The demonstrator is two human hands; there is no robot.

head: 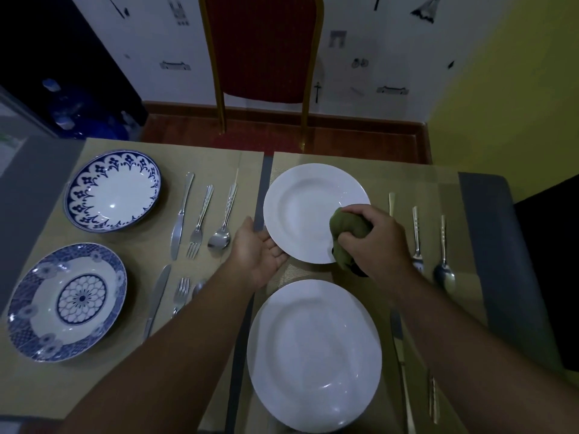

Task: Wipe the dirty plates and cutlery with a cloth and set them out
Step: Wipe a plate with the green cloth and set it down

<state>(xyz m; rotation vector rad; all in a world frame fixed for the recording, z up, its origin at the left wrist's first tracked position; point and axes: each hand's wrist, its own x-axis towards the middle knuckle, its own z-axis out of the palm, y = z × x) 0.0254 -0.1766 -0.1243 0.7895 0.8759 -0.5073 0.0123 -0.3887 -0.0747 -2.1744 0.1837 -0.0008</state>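
A white plate (300, 208) lies on the far right placemat. My right hand (372, 242) grips a bunched green cloth (346, 233) and presses it on that plate's right rim. My left hand (257, 249) lies palm up with relaxed fingers under the plate's left near edge. A second white plate (313, 355) sits nearer me. Two blue-patterned plates (112, 189) (67, 300) stand on the left placemat. Knife, fork and spoon sets lie beside them (200, 220) (169, 296); my left forearm partly covers the nearer set.
More cutlery (429, 245) lies right of the white plates, and a knife (399, 346) sits by my right forearm. A red chair (263, 48) with a gold frame stands beyond the table's far edge. A yellow wall rises at the right.
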